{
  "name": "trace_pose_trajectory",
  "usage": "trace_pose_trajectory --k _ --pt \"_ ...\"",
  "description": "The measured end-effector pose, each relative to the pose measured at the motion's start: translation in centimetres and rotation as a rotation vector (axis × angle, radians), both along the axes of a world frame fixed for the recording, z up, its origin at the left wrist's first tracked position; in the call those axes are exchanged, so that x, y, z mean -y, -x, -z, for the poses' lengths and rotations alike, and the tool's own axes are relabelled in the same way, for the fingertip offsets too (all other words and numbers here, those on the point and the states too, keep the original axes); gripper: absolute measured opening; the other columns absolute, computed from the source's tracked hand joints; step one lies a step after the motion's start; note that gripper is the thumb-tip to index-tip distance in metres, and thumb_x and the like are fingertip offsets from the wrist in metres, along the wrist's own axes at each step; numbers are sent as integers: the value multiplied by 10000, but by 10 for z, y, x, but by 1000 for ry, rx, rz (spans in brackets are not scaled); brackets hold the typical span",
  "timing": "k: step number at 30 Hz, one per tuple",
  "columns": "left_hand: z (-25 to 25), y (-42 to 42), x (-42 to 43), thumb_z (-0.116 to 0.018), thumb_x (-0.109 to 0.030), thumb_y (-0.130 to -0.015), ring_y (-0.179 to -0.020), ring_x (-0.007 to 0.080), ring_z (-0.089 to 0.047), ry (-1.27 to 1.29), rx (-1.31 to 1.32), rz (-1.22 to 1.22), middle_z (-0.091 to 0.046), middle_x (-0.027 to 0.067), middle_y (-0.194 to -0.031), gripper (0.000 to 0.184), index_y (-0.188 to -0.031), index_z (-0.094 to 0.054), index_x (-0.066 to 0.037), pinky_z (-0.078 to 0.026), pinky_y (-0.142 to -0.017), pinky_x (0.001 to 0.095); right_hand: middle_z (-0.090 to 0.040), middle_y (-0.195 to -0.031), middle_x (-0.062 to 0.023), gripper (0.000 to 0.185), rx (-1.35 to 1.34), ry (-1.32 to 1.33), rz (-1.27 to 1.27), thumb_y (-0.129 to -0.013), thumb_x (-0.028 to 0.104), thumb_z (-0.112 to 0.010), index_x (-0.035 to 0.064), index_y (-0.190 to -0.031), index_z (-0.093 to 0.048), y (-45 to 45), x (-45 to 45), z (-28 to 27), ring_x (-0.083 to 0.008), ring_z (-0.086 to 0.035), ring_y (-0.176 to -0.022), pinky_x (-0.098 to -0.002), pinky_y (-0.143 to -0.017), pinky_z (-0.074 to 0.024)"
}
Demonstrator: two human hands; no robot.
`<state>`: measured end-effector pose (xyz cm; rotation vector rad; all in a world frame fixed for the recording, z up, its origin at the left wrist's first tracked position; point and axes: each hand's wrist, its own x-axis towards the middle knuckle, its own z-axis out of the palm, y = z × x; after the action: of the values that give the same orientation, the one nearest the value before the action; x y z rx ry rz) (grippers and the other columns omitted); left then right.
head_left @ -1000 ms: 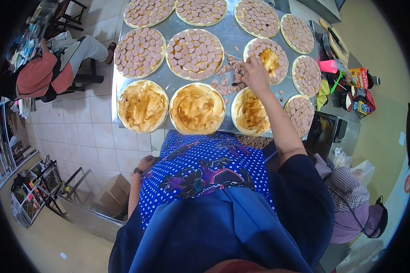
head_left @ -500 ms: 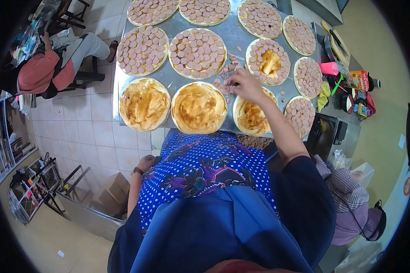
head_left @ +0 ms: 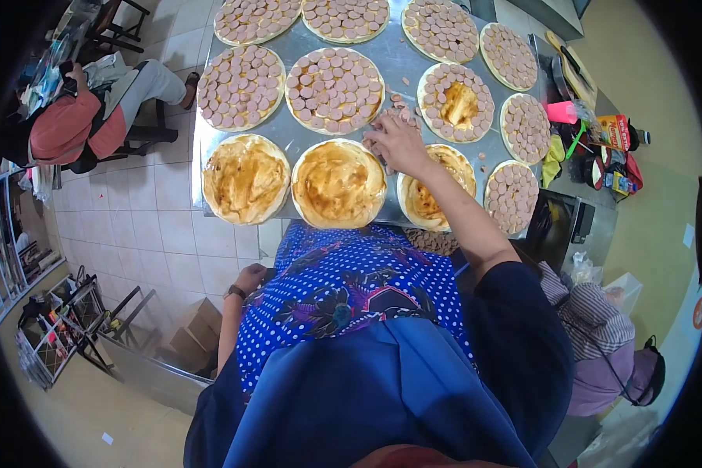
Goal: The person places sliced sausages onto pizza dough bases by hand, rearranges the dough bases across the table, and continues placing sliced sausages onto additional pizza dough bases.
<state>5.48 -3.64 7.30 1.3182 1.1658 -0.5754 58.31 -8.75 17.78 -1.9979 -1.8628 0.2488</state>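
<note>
My right hand (head_left: 402, 147) reaches over the steel table into a loose pile of sausage slices (head_left: 398, 105). Its fingers are bent down around slices, with the tips partly hidden. Left of it lies a round flatbread with brown sauce (head_left: 339, 185), and under my wrist is another sauced flatbread (head_left: 427, 204), partly covered by my arm. Above the hand is a flatbread ringed with slices (head_left: 437, 90), its sauced middle bare. My left hand (head_left: 249, 278) hangs low by my hip with fingers curled, next to something dark I cannot make out.
Several flatbreads covered in sausage slices (head_left: 335, 90) fill the back and right of the steel table (head_left: 292, 129). A sauced flatbread (head_left: 246, 179) lies at the front left corner. A side counter holds a pink cup (head_left: 561, 112) and packets. One person (head_left: 78, 125) sits left; another (head_left: 597, 335) is at right.
My right hand has shifted left and slightly down, and its fingers now spread over the pile of slices. The view has moved slightly. My left hand stays at my hip.
</note>
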Motion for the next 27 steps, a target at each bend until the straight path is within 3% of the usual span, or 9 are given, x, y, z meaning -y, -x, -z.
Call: trace_pose_trajectory --k 2,5,8,14,18,21,23,27 --pt "-2 1 0 -584 -252 -864 -724 130 -593 65 -53 -51 -646 56 -845 271 -1001 -633 -24 -493 -576 269 -532 -950 -46 206 61 133 84 -702 59 -624 110 -899 -649 -4 -2 6 -243 -540 -947 -379 -761 -474" --pt "-11 -2 -1 -582 -255 -866 -746 141 -597 92 -77 -106 -649 60 -855 268 -995 -644 -28 -490 -647 274 -542 -982 -47 162 6 130 215 -735 162 -635 128 -889 -674 -20 8 22 -242 -544 -964 -375 -773 -470" --pt "-16 -4 3 -574 -257 -870 -790 169 -609 78 -92 -89 -660 81 -888 284 -1019 -641 -25 -489 -720 293 -535 -964 -53 123 -56 131 255 -758 159 -619 112 -862 -663 -19 10 19 -240 -552 -954 -384 -754 -471" --pt "5 8 6 -562 -240 -874 -834 192 -618 -29 -50 72 -668 121 -958 300 -1044 -626 -2 -489 -748 311 -525 -945 -64 62 20 134 165 -748 143 -634 93 -783 -629 4 -1 18 -244 -544 -932 -377 -768 -457" --pt "-4 -1 3 -559 -233 -873 -832 191 -618 0 -51 40 -668 118 -952 294 -1044 -627 -4 -490 -747 307 -512 -925 -59 69 -101 191 211 -729 134 -642 80 -753 -608 3 -1 9 -245 -529 -931 -384 -780 -443" --pt "-5 -1 3 -554 -227 -875 -829 190 -618 26 -62 -3 -667 118 -949 289 -1045 -627 -4 -490 -748 305 -561 -887 -54 90 -97 90 203 -724 118 -657 52 -762 -610 -2 1 2 -222 -573 -868 -350 -750 -467" --pt "0 4 3 -550 -224 -876 -843 202 -624 20 -51 11 -668 126 -957 289 -1045 -625 -2 -491 -756 313 -630 -831 -44 85 -694 114 416 -749 88 -666 34 -810 -641 -16 6 0 -174 -620 -773 -293 -703 -494" --pt "2 7 4 -549 -228 -878 -866 219 -629 -24 -55 95 -668 134 -968 293 -1045 -624 0 -491 -765 324 -672 -790 -48 106 -805 -118 738 -777 66 -679 33 -877 -675 -73 32 2 -108 -621 -708 -243 -656 -503"
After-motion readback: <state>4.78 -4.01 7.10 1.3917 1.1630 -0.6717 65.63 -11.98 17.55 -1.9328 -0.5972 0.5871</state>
